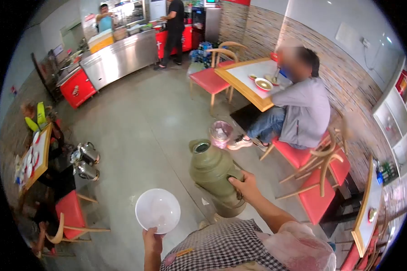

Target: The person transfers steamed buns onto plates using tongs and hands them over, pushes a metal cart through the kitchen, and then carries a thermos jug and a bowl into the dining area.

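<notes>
My left hand (153,241) grips the lower rim of a white bowl (157,208), whose inside faces up toward me. A little clear liquid may lie at the bottom, but I cannot tell for sure. My right hand (245,184) is closed around the side handle of an olive-green thermos flask (212,174). The flask leans with its uncovered round mouth toward the upper left, away from me. The bowl and the flask are apart, both held over the floor in front of my checked apron (217,246).
A seated person (303,104) eats at a table (239,72) on the right, with a pink bin (221,134) beside their feet. Metal kettles (87,169) stand on the left floor near a red chair (72,214). A steel counter (120,58) and two people are at the back.
</notes>
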The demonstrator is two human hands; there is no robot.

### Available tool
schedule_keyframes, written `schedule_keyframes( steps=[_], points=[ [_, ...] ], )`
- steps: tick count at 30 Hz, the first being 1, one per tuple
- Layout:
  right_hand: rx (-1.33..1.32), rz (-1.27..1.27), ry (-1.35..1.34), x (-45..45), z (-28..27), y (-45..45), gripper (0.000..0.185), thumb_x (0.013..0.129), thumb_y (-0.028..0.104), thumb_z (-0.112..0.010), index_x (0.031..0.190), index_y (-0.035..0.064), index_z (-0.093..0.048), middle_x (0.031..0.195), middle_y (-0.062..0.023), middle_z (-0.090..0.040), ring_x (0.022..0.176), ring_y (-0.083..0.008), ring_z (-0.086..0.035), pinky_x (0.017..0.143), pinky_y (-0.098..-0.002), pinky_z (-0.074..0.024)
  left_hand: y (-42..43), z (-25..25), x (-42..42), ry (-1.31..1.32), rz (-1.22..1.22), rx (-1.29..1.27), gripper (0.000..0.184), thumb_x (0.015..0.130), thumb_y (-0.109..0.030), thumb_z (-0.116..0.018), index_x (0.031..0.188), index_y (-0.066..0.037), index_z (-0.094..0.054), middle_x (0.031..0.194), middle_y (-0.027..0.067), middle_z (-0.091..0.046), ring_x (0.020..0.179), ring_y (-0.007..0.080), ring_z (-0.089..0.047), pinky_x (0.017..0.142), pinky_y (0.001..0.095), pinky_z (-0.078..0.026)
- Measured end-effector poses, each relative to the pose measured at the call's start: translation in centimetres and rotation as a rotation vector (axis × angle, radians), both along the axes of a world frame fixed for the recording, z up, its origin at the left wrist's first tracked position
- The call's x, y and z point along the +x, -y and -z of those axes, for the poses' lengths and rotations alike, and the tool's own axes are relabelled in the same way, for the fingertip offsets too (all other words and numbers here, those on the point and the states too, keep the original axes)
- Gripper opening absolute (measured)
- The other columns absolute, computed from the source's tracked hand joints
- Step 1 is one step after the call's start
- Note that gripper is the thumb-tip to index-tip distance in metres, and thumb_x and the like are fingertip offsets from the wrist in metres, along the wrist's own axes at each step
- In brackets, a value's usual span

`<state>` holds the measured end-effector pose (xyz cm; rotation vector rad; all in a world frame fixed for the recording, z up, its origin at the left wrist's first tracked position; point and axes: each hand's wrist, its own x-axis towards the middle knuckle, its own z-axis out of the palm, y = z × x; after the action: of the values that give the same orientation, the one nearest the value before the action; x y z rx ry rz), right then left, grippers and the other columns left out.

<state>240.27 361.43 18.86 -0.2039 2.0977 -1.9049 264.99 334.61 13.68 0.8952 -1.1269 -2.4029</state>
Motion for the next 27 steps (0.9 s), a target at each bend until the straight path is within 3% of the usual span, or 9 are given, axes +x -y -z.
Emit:
schedule_keyframes(
  steps=[5, 8, 14, 17, 22, 25, 27],
  points=[
    [0.073, 0.035, 0.027, -0.2, -1.0, -1.5, 0.022, 0.076, 0.019, -0.07, 0.081, -0.0003, -0.061, 0.064, 0.0019, -0.054, 0.057, -0.0057, -0.048, 0.051, -0.023, -0.0392, 0.6, 1.5, -2.1, 0.044, 0.046, 0.034, 0.055, 0.071, -0.01, -0.049, 0.122, 0.006, -0.038, 0.112, 0.0167, -0.052, 0.1, 0.0287, -0.056, 0.08, 0.0421, -0.051],
    [0.03, 0.06, -0.083, -1.4, 0.0, -2.8, 0.02, 0.077, 0.015, -0.07, 0.072, 0.0043, -0.054, 0.056, 0.0019, -0.05, 0.045, -0.005, -0.044, 0.039, -0.0208, -0.0329, 0.4, 1.1, -4.6, 0.02, 0.09, 0.016, 0.055, 0.071, -0.011, -0.049, 0.121, 0.007, -0.038, 0.113, 0.017, -0.051, 0.101, 0.0289, -0.055, 0.081, 0.042, -0.051],
    [0.118, 0.108, -0.097, -4.5, -0.7, -4.8, 0.023, 0.075, 0.018, -0.072, 0.069, 0.0046, -0.054, 0.058, 0.0018, -0.051, 0.049, -0.0047, -0.045, 0.043, -0.0218, -0.0359, 0.0, 0.4, -11.2, 0.008, 0.128, 0.024, 0.055, 0.072, -0.01, -0.047, 0.123, 0.007, -0.036, 0.116, 0.0175, -0.05, 0.104, 0.0297, -0.054, 0.084, 0.0437, -0.049],
    [0.134, 0.136, -0.132, -6.7, 0.1, -6.2, 0.022, 0.075, 0.018, -0.073, 0.074, 0.0033, -0.057, 0.06, 0.0023, -0.052, 0.052, -0.0052, -0.048, 0.046, -0.0221, -0.0379, -0.4, -0.4, -15.1, 0.015, 0.179, 0.012, 0.055, 0.072, -0.01, -0.046, 0.124, 0.007, -0.036, 0.117, 0.0178, -0.049, 0.105, 0.0302, -0.053, 0.085, 0.0449, -0.048],
    [0.195, 0.163, -0.31, -8.8, 0.5, -7.0, 0.034, 0.073, 0.022, -0.073, 0.097, -0.0002, -0.061, 0.072, -0.0082, -0.061, 0.062, -0.0113, -0.053, 0.059, -0.0277, -0.0445, 1.4, 1.4, -21.0, -0.005, 0.32, -0.053, 0.054, 0.074, -0.011, -0.046, 0.124, 0.006, -0.037, 0.117, 0.0177, -0.05, 0.105, 0.0305, -0.053, 0.085, 0.0436, -0.047],
    [0.377, 0.232, -0.349, -9.1, 2.8, -7.7, 0.048, 0.071, 0.026, -0.074, 0.11, 0.0005, -0.059, 0.083, -0.0145, -0.063, 0.07, -0.0147, -0.054, 0.068, -0.0303, -0.0451, 0.8, 0.7, -25.1, -0.046, 0.353, 0.061, 0.049, 0.074, -0.011, -0.047, 0.121, 0.002, -0.041, 0.117, 0.0155, -0.051, 0.103, 0.0266, -0.055, 0.084, 0.0384, -0.049],
    [0.305, 0.299, -0.292, -7.7, 0.8, -7.8, 0.048, 0.071, 0.027, -0.074, 0.11, 0.0012, -0.06, 0.083, -0.0136, -0.063, 0.07, -0.0148, -0.054, 0.068, -0.0302, -0.0451, 0.2, -1.6, -26.8, 0.012, 0.44, 0.172, 0.036, 0.08, -0.004, -0.05, 0.114, 0.008, -0.047, 0.119, 0.0181, -0.05, 0.104, 0.0269, -0.053, 0.085, 0.0376, -0.047]
  ],
)
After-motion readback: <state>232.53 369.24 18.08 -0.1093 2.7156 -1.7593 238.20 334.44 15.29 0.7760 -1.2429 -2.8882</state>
